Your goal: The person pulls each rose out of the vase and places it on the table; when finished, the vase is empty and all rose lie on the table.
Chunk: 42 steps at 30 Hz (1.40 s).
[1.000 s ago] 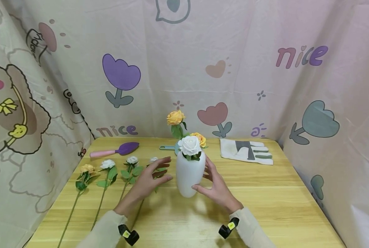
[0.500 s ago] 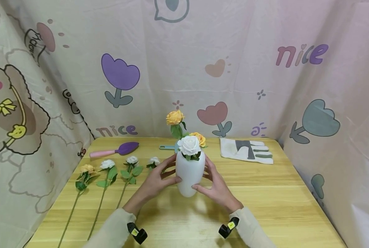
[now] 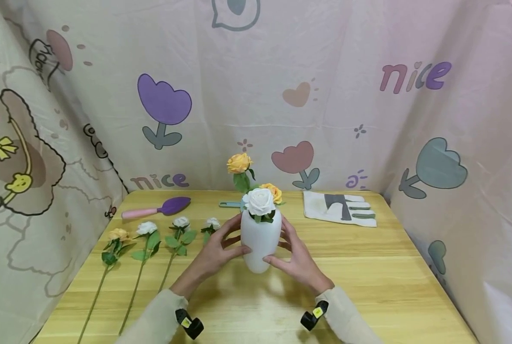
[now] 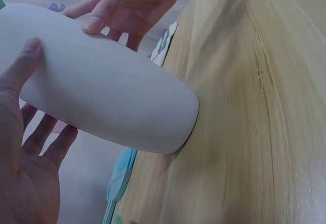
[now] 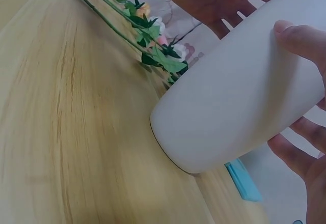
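Note:
A white vase (image 3: 261,243) stands upright on the wooden table, its base on the boards in both wrist views. One white rose (image 3: 259,201) and two yellow roses rise from its mouth; the taller yellow rose (image 3: 239,163) leans left, the lower yellow rose (image 3: 272,192) sits behind the white one. My left hand (image 3: 217,251) grips the vase's left side, thumb in front and fingers curving round behind. From the opposite side my right hand (image 3: 298,260) holds it the same way. The far fingertips are partly hidden behind the vase.
Left on the table (image 3: 367,286) lie a yellow rose (image 3: 119,234) and several white roses (image 3: 147,228) with long stems. A purple trowel with a pink handle (image 3: 141,213) lies behind them. A light-blue tool (image 3: 230,204) is partly hidden behind the vase. Gloves (image 3: 339,209) lie back right.
My left hand has moved right from beside the flowers onto the vase and now grips it. The right hand keeps its hold, and the vase stays in place. The view shifts slightly.

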Available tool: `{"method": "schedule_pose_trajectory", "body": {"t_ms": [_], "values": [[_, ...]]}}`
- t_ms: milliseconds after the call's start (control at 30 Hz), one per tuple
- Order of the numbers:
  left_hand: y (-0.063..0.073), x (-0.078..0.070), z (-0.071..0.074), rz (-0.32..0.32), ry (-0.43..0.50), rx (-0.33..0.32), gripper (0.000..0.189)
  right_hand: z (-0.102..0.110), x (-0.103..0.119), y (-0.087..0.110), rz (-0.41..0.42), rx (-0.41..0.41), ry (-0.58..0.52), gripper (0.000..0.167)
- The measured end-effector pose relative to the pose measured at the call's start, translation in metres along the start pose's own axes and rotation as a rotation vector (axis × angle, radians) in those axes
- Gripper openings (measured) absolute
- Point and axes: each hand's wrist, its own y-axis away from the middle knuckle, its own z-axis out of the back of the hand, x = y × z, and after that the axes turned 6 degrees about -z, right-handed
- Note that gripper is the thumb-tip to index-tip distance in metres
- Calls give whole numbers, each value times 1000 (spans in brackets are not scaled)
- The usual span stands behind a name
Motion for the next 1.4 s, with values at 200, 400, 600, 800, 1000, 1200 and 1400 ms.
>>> {"method": "schedule_pose_trajectory", "body": {"t_ms": [200, 400, 600, 800, 1000, 1200, 1400], "values": [[7, 0, 7, 2, -18, -15, 88, -9, 0, -3, 22, 15, -7, 115], [16, 1, 17, 2, -29, -24, 87, -18, 3, -7, 39, 35, -12, 114], [25, 1, 26, -20, -50, -45, 85, -27, 7, -9, 46, 56, -23, 113], [30, -1, 30, -18, -44, -44, 85, -32, 8, -11, 33, 66, -33, 113], [31, -1, 31, -5, -42, -49, 85, -29, 20, -12, 8, 36, -54, 97], [32, -2, 32, -2, -42, -63, 84, -16, 38, -23, 250, -18, -95, 81], [34, -2, 33, 2, -37, -69, 84, -10, 51, -34, 388, -3, -114, 58]]}}
